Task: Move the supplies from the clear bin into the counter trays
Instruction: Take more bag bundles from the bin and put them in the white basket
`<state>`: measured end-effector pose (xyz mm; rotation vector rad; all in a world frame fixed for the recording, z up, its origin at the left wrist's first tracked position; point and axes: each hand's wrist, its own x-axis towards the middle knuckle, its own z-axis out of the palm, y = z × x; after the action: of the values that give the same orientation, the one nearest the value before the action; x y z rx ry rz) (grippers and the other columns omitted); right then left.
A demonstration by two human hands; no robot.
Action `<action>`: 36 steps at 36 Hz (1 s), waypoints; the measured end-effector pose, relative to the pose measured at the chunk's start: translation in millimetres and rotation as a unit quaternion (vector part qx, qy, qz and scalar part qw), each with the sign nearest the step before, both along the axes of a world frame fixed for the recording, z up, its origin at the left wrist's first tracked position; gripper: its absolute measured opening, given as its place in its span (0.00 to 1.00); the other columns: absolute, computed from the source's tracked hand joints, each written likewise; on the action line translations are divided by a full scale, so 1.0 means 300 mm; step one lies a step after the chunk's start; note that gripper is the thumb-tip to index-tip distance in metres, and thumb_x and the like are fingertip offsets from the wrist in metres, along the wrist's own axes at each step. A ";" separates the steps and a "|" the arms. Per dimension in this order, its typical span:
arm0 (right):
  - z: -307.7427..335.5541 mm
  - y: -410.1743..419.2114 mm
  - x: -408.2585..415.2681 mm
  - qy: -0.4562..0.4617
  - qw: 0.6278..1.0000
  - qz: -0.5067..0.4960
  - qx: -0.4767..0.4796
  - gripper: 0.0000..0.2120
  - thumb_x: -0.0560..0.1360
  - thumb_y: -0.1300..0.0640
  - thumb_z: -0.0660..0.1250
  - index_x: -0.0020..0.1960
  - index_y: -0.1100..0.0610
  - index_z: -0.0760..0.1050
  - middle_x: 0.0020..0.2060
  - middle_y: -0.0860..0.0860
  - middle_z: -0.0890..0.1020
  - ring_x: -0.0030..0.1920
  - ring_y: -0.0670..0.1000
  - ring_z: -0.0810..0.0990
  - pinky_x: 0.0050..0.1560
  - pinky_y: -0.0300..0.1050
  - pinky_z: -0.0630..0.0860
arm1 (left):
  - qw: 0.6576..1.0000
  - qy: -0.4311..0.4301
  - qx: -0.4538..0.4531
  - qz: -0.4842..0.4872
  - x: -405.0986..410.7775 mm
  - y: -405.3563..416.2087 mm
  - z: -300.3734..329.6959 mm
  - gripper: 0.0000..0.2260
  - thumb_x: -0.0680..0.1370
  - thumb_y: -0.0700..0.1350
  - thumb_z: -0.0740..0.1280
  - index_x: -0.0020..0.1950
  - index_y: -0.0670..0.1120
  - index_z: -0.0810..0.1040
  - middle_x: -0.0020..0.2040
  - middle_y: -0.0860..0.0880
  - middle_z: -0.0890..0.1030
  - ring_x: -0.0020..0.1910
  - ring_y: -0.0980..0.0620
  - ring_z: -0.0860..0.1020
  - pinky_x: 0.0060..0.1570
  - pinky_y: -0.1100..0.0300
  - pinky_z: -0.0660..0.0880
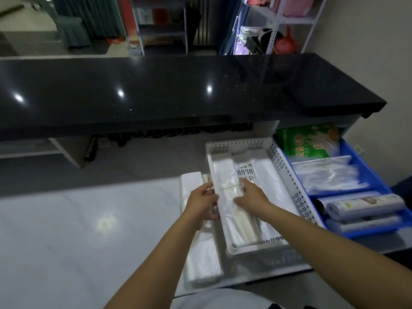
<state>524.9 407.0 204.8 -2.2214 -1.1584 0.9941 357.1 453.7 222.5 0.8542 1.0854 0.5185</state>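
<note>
A bundle of clear plastic bags [231, 210], tied with a yellow rubber band, lies lengthwise over the left side of the white perforated tray [283, 166]. My left hand [204, 202] grips the bundle's left edge at the tray's rim. From the right, my right hand [250, 192] holds the bundle near the rubber band. More white bags [267, 172] lie in the tray's right half. To the tray's left, a stack of white plastic bags [200, 253] lies in a shallow clear bin [189, 284].
A blue tray [376, 179] at the right holds a green glove pack [310, 143], clear bags [327, 175] and rolls [365, 206]. A raised black counter [156, 92] runs across the back. The white counter [78, 230] spreads to the left.
</note>
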 end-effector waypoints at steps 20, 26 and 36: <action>-0.181 0.061 -0.030 -0.318 0.921 0.226 -0.001 0.31 0.80 0.39 0.36 0.79 0.48 0.33 0.79 0.49 0.35 0.78 0.52 0.31 0.75 0.65 0.36 | 0.999 0.027 0.019 0.015 0.020 -0.003 -0.017 0.19 0.78 0.33 0.64 0.65 0.51 0.78 0.51 0.50 0.85 0.44 0.49 0.84 0.33 0.51 0.82; -0.218 0.078 -0.049 -0.317 0.923 0.214 0.030 0.32 0.78 0.39 0.30 0.79 0.50 0.35 0.80 0.50 0.37 0.77 0.52 0.31 0.76 0.64 0.36 | 0.998 0.055 0.022 0.013 0.026 0.000 -0.018 0.20 0.79 0.35 0.65 0.68 0.51 0.76 0.55 0.49 0.84 0.52 0.45 0.83 0.36 0.50 0.83; -0.115 0.049 -0.018 -0.229 0.951 0.205 0.028 0.29 0.81 0.38 0.47 0.79 0.40 0.43 0.80 0.45 0.42 0.79 0.49 0.37 0.75 0.66 0.38 | 0.994 0.060 0.015 0.094 -0.011 0.025 -0.003 0.22 0.78 0.37 0.66 0.69 0.52 0.68 0.52 0.45 0.81 0.46 0.48 0.83 0.33 0.55 0.81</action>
<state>519.3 421.5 170.2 -2.2800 -1.8855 0.5801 353.6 461.1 221.5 0.8219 1.2794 0.6484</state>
